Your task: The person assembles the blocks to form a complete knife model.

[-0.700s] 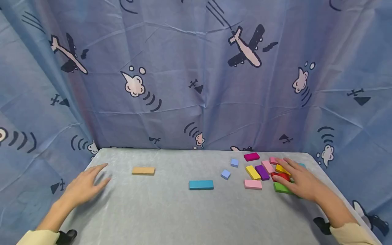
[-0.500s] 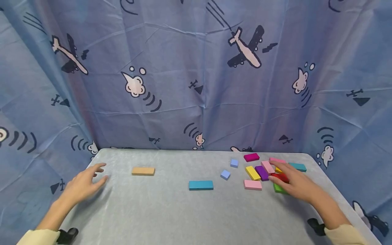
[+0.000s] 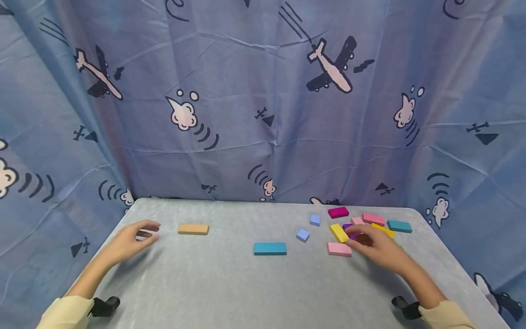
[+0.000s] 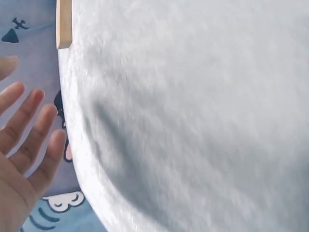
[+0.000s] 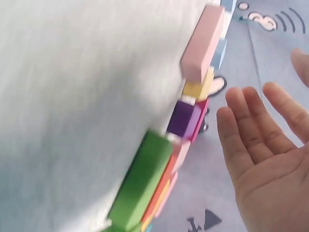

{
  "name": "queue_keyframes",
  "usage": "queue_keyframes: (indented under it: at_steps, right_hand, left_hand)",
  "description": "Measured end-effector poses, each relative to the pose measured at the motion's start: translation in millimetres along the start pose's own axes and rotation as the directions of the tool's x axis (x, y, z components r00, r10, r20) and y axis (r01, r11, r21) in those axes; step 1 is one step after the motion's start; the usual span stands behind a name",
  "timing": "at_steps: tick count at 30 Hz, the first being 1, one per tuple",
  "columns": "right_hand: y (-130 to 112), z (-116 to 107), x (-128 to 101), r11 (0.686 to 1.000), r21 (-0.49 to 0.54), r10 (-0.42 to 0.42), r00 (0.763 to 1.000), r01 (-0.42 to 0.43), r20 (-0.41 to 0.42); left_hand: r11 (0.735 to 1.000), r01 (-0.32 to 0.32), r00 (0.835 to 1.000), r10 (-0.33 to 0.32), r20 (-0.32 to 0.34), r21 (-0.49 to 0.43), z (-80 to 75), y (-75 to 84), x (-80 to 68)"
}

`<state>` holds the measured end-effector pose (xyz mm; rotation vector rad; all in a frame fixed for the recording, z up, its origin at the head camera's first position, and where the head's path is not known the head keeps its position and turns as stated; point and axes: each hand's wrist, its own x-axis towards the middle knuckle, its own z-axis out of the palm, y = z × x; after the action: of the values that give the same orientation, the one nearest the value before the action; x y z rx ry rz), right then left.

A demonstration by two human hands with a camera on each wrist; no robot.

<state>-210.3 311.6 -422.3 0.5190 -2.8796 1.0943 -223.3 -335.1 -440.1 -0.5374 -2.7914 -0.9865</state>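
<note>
My left hand (image 3: 133, 235) hovers low over the grey table (image 3: 222, 288) at its left, fingers loosely bent, holding nothing, just left of a tan block (image 3: 193, 229). The left wrist view shows that hand (image 4: 24, 145) with straight fingers and the tan block (image 4: 63, 24) at the table edge. My right hand (image 3: 376, 249) hovers open over a cluster of coloured blocks at the right, its thumb beside a pink block (image 3: 339, 248). In the right wrist view its palm (image 5: 260, 154) is empty, next to a green block (image 5: 142, 181) and a purple block (image 5: 183, 118).
A teal block (image 3: 270, 248) lies mid-table. Two light blue squares (image 3: 302, 235), a yellow block (image 3: 339, 232), a magenta block (image 3: 338, 212), another pink block (image 3: 373, 219) and a teal one (image 3: 399, 226) lie at the right. A blue printed curtain (image 3: 263, 114) walls the table.
My right hand has slid left across the block cluster, uncovering the far blocks and now hiding the red and green ones. My left hand has shifted slightly right, its fingers bending.
</note>
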Motion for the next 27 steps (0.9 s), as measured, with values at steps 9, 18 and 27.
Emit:
queue_keyframes:
  at_steps: [9,18,27]
  right_hand:
    - [-7,20,10,0.978,0.208,-0.047,0.997,0.033,0.062]
    - [-27,43,25,0.939,0.342,-0.087,0.989,0.04,0.121]
    - [-43,73,39,0.9,0.434,-0.124,0.98,0.044,0.158]
  left_hand:
    - [0.991,-0.009,0.999,0.016,0.048,-0.137,12.1,-1.1,23.7]
    - [0.987,-0.022,1.0,0.025,0.018,-0.158,23.9,-5.0,39.2]
    - [0.975,-0.056,0.997,0.067,0.045,-0.217,33.2,-8.6,50.6]
